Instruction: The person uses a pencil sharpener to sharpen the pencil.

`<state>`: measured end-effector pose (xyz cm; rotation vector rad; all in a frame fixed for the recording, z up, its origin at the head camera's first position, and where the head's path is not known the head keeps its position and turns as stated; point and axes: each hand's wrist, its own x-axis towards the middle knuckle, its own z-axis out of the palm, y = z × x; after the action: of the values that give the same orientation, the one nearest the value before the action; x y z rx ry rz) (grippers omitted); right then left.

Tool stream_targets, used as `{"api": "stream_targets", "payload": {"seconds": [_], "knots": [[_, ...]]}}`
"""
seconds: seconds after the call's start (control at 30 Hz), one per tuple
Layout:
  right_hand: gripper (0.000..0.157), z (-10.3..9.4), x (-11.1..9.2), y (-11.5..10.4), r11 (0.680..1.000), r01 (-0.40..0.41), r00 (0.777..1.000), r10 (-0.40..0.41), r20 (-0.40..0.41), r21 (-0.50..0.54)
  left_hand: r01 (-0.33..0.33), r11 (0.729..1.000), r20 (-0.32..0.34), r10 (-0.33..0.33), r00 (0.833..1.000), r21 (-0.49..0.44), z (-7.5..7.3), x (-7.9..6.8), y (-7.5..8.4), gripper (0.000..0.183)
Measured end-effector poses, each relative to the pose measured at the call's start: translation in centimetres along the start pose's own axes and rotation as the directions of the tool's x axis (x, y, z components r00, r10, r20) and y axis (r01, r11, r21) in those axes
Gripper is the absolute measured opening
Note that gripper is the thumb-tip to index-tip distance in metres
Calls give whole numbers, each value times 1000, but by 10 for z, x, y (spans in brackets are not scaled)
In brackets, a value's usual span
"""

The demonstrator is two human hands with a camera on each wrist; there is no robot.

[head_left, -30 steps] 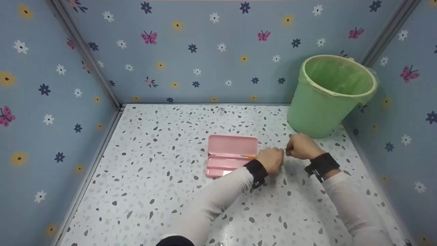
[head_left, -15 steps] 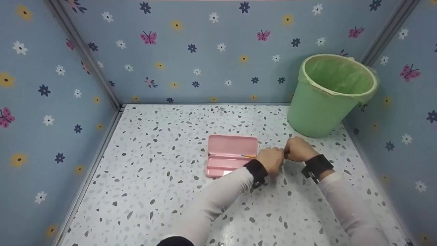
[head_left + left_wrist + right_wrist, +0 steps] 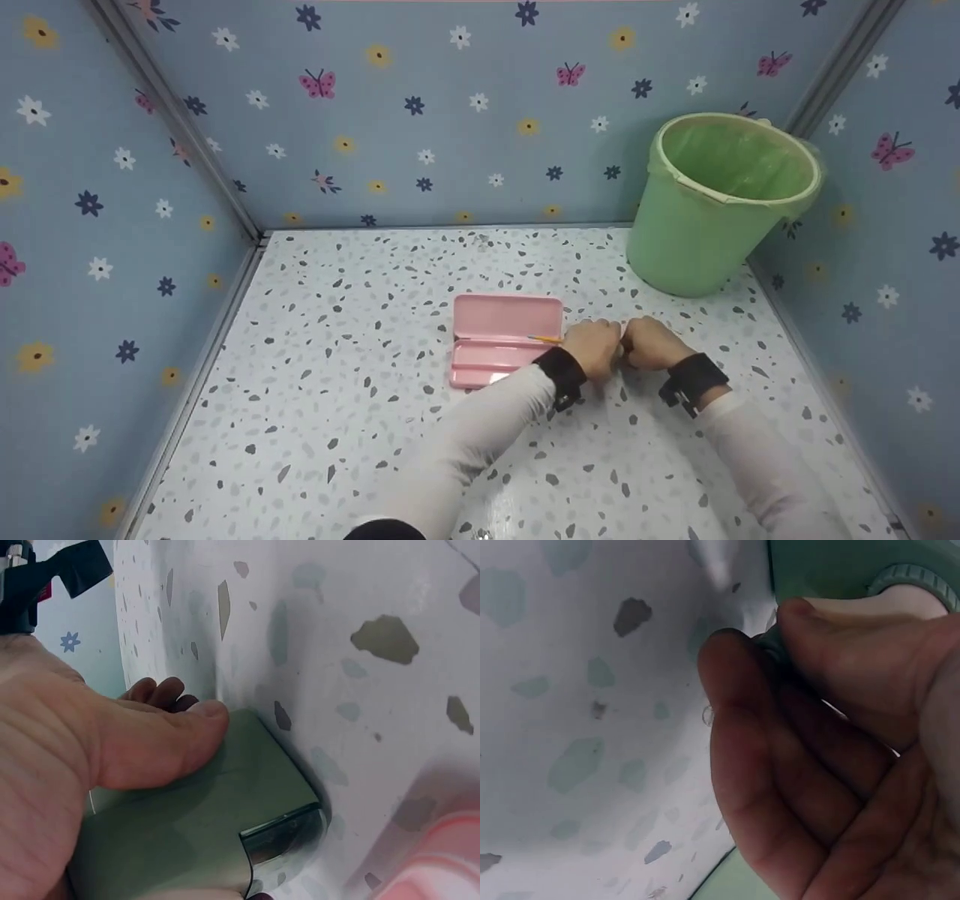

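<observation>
In the head view my left hand rests low over the table, right of an open pink pencil case. The left wrist view shows it gripping a green crank pencil sharpener, thumb across the top, with a clear drawer at one end. My right hand is close beside it; in the right wrist view its thumb and forefinger pinch the small green crank knob. A yellow pencil with a blue end sticks out from behind my left hand. Whether it sits in the sharpener is hidden.
A tall green bin with a liner stands in the back right corner. Flower-patterned walls bound the speckled white table at the back and sides.
My right hand has shifted left and slightly down towards my left hand. The left hand, the pencil and the pencil case hold their places. The head view has tilted slightly.
</observation>
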<state>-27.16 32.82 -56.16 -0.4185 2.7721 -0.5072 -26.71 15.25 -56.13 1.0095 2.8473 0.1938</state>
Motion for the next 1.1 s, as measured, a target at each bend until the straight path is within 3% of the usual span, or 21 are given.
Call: {"api": "stream_targets", "payload": {"seconds": [0.67,1.1], "knots": [[15,6,-16,-8,1000,-10,1000,10,29,11,51,997,24,-50,998,-56,-1,2,-3,38],[15,5,-33,-17,983,164,986,-164,0,-78,59,994,-7,-60,998,-87,-4,-3,-2,38]]}}
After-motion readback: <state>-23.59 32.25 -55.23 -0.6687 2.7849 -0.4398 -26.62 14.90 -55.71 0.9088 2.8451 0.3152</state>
